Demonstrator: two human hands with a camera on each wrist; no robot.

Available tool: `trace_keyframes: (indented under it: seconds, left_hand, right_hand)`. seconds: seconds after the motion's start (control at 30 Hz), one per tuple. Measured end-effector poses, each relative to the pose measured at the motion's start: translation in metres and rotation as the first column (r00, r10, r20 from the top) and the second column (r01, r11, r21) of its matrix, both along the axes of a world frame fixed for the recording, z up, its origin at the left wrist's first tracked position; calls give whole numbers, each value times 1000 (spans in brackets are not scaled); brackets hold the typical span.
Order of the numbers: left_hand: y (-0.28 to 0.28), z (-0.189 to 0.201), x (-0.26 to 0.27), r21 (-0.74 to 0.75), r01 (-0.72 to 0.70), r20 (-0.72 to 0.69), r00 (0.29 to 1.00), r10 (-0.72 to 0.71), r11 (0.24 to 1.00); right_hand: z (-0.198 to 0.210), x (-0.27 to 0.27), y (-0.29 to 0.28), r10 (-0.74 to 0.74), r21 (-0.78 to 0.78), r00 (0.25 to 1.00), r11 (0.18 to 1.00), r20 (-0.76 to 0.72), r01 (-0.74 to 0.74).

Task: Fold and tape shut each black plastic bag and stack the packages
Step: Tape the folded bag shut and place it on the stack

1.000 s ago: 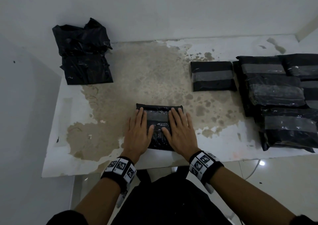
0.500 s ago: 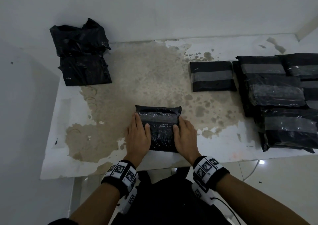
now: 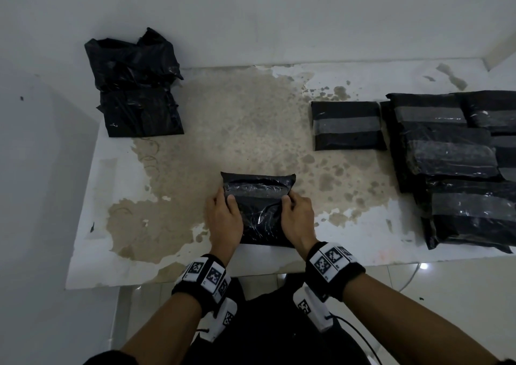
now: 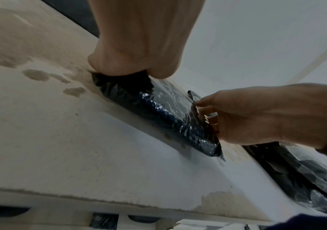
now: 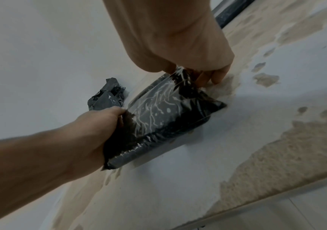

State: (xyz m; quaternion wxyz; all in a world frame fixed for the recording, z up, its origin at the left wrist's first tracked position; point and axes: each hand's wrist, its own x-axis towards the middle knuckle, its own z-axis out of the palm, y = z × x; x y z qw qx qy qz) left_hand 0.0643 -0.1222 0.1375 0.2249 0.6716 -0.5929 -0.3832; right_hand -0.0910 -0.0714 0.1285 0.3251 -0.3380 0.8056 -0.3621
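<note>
At table (image 3: pixel 117 241) front edge | both grips clamp package (image 3: pixel 258 211) sides: left hand (image 3: pixel 223 219), right hand (image 3: pixel 298 219)

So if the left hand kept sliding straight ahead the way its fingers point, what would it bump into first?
Probably nothing soon. The left hand grips the package and points toward the wall; ahead lies only bare, stained table. The crumpled bags sit further left, seemingly off that line.
</note>
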Motion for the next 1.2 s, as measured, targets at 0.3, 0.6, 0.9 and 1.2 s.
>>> trace_keyframes:
  seconds: [0.3, 0.6, 0.9, 1.2]
  left_hand:
    - [-14, 11, -3, 72, -58, 67, 996, 53, 996]
    - [-15, 24, -13, 111, -17, 38, 999, 13, 994]
    - [-7, 18, -12, 84, -51, -32, 998, 54, 995]
    - [-6, 23, -11, 45, -27, -53, 998, 29, 999]
  right_hand:
    - [10, -10, -4, 38, 83, 998, 996, 49, -42]
    - [33, 2, -5, -88, -13, 991, 996, 104, 90]
    - [26, 14, -2, -159, -117, 952, 974, 261, 194]
    - [33, 8, -4, -123, -168, 977, 974, 172, 153]
